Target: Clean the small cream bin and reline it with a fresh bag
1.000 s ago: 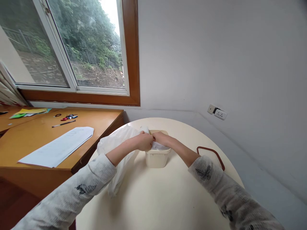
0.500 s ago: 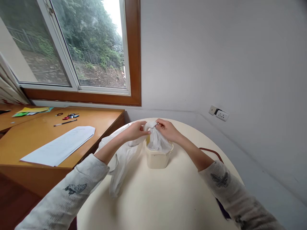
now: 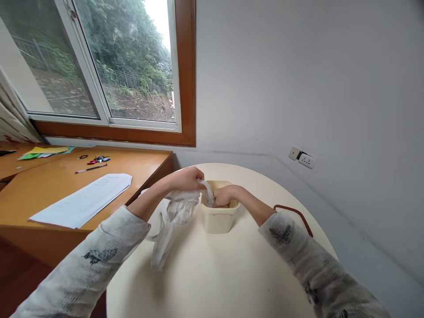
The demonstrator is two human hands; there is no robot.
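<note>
A round cream counter holds a crumpled plastic bag, left of a tub. The left hand has its fingers closed on a twisted length, which slopes down toward the right hand, inside the tub (fingers hidden, grip unclear).

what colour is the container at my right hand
The container is pale cream, seen in the head view.
</note>
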